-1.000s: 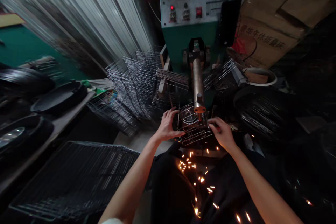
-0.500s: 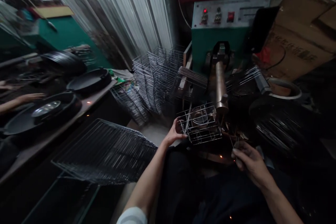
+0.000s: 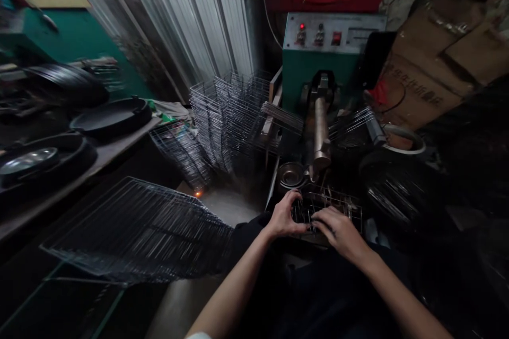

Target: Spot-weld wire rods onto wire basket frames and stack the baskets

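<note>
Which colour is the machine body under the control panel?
The machine body is green, as the head view shows.

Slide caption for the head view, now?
Left hand and right hand at a wire frame, in front of a green machine with a metal arm.

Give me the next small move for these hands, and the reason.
I would probably steady the wire frame with the left hand before shifting it: that hand's thumb and fingers bracket its left end, while the right hand covers part of it. Dim light and blur hide how firmly either hand holds.
</note>
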A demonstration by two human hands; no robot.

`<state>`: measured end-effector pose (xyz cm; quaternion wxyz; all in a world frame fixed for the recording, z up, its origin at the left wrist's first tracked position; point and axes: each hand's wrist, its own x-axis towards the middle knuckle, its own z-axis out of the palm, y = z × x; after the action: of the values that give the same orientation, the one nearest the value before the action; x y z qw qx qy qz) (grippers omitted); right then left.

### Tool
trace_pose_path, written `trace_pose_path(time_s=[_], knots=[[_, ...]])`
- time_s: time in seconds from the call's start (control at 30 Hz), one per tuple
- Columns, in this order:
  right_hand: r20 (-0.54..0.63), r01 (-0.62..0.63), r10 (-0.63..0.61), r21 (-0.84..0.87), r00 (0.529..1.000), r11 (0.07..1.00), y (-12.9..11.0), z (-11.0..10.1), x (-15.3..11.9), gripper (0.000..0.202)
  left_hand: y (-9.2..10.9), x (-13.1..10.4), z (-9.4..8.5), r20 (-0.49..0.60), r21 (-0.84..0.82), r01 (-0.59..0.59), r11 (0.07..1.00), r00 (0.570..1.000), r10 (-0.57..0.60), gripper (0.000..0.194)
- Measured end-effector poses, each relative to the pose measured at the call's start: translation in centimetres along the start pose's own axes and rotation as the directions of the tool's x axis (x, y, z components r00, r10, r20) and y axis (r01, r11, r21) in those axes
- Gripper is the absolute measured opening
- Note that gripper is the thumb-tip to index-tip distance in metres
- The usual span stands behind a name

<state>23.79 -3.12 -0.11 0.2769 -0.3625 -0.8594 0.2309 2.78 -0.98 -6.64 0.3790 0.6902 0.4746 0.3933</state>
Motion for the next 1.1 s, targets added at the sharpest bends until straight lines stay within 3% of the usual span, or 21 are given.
trace_pose_path(time_s=[0.13, 0.23, 0.6, 1.1], knots=[[-0.019, 0.122, -0.131, -0.252, 0.991, 0.960, 1.8, 1.0, -1.6, 0.037, 0.1, 0.5, 1.5, -0.019, 0.027, -0.018, 0.999, 1.000, 0.018, 0.078], [-0.043, 0.161, -0.184, -0.328, 0.982, 0.931, 2.1, 0.9, -2.4, 0.047, 0.2, 0.5, 2.3, -0.039, -0.012, -0.013, 1.000, 0.999, 0.012, 0.076], [-0.140, 0.151, -0.178, -0.184, 0.974, 0.971, 2.7, 0.2, -2.5, 0.042, 0.2, 0.8, 4.1, -0.110, -0.073, -0.023, 0.997, 0.994, 0.015, 0.078], [-0.074, 0.138, -0.146, -0.103, 0.987, 0.985, 2.3, -0.2, -1.8, 0.033, 0.0, -0.4, 3.9, -0.129, -0.071, 0.005, 0.997, 0.992, -0.014, 0.080]])
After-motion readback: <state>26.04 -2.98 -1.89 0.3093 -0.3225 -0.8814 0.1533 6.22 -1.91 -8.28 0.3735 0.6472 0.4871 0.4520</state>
